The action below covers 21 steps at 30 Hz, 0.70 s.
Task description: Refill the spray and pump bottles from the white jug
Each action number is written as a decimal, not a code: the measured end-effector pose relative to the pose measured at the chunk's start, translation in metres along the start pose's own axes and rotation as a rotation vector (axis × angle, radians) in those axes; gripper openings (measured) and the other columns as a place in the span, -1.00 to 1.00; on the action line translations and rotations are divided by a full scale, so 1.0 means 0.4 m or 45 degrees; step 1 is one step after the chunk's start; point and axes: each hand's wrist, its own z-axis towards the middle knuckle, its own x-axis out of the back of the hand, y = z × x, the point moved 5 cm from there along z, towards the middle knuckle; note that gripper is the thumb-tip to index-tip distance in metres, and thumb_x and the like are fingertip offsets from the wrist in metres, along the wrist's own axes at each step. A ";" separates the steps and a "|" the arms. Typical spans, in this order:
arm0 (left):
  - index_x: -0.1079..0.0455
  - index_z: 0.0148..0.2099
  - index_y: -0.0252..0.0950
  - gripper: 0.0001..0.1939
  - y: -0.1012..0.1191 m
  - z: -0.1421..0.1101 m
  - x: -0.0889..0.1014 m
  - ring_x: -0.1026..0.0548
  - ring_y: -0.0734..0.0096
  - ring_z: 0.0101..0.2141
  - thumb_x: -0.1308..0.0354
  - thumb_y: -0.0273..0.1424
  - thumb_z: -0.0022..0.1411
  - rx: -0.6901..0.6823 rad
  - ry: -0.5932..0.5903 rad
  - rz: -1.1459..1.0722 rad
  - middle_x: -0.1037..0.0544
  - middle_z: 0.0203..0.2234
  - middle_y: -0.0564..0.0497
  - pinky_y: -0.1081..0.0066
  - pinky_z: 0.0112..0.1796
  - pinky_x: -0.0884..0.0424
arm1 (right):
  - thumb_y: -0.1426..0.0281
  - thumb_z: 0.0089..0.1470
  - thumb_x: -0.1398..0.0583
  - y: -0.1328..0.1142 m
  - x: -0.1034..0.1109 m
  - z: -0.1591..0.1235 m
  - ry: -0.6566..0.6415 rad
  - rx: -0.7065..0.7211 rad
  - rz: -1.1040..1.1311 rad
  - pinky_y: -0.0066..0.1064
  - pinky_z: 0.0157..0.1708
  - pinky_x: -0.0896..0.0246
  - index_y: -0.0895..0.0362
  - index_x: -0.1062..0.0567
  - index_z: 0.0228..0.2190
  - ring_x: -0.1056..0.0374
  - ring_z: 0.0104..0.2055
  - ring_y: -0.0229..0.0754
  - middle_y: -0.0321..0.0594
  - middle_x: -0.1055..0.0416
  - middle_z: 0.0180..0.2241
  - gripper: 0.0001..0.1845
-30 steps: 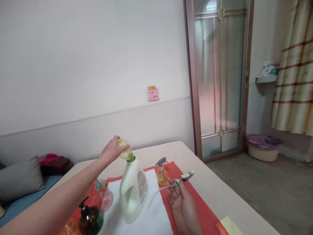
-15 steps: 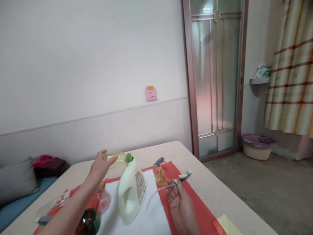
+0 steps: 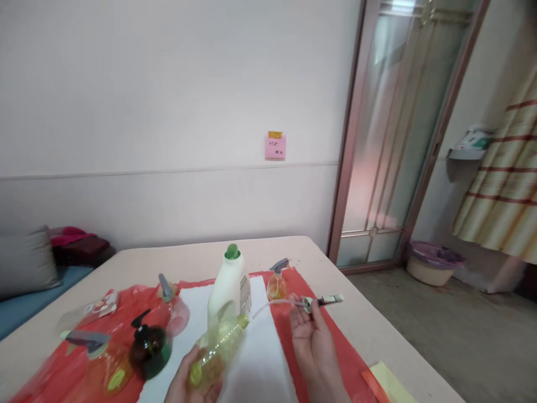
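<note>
My left hand (image 3: 191, 376) is wrapped round the base of a clear yellow plastic bottle (image 3: 221, 350). The bottle is tilted, its neck pointing up and to the right, with no cap visible on it. Between the fingers of my right hand (image 3: 312, 341) is a spray head (image 3: 310, 304), its thin clear tube (image 3: 271, 303) reaching out to the left. Behind the yellow bottle stands a white jug (image 3: 224, 285) with a green top (image 3: 232, 252). A small orange spray bottle (image 3: 277, 285) stands just beyond my right hand.
On the left are a dark pump bottle (image 3: 150, 350), an orange spray bottle (image 3: 107, 364), a pink spray bottle (image 3: 178, 316) and a clear package (image 3: 98, 307). White paper (image 3: 260, 364) lies over a red sheet (image 3: 335, 347). Yellow paper (image 3: 390, 380) is at the front right.
My left hand has brought the yellow bottle from behind the jug to in front of it, tilting its neck upward. The spray head in my right hand has turned slightly. The view has shifted.
</note>
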 end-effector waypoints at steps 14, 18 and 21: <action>-0.36 -0.02 -0.28 -0.65 -0.043 -0.020 -0.031 -0.59 0.34 -0.48 -0.26 -0.33 0.15 0.131 -0.092 -0.082 -0.60 -0.42 -0.04 0.43 -0.45 -0.47 | 0.29 -0.19 -0.46 0.150 0.008 -0.077 -0.295 -0.110 -0.521 -0.29 -0.05 -0.39 0.18 -0.57 -0.28 -0.49 -0.11 -0.08 -0.07 -0.58 -0.21 -0.60; -0.36 -0.03 -0.28 -0.65 -0.044 -0.031 -0.032 -0.59 0.33 -0.46 -0.27 -0.31 0.15 0.082 -0.137 -0.108 -0.60 -0.40 -0.04 0.41 -0.43 -0.49 | 0.24 -0.15 -0.44 0.187 -0.001 -0.112 -0.477 -0.135 -0.724 -0.24 -0.01 -0.33 0.16 -0.58 -0.29 -0.47 -0.11 -0.06 -0.08 -0.58 -0.21 -0.63; -0.36 -0.02 -0.26 -0.61 -0.036 -0.042 -0.030 -0.58 0.32 -0.42 -0.30 -0.30 0.11 0.042 -0.181 -0.081 -0.60 -0.38 -0.04 0.40 -0.42 -0.48 | 0.23 -0.15 -0.44 0.178 -0.009 -0.119 -0.486 -0.117 -0.767 -0.19 -0.01 -0.31 0.13 -0.58 -0.29 -0.46 -0.11 -0.05 -0.09 -0.57 -0.22 -0.63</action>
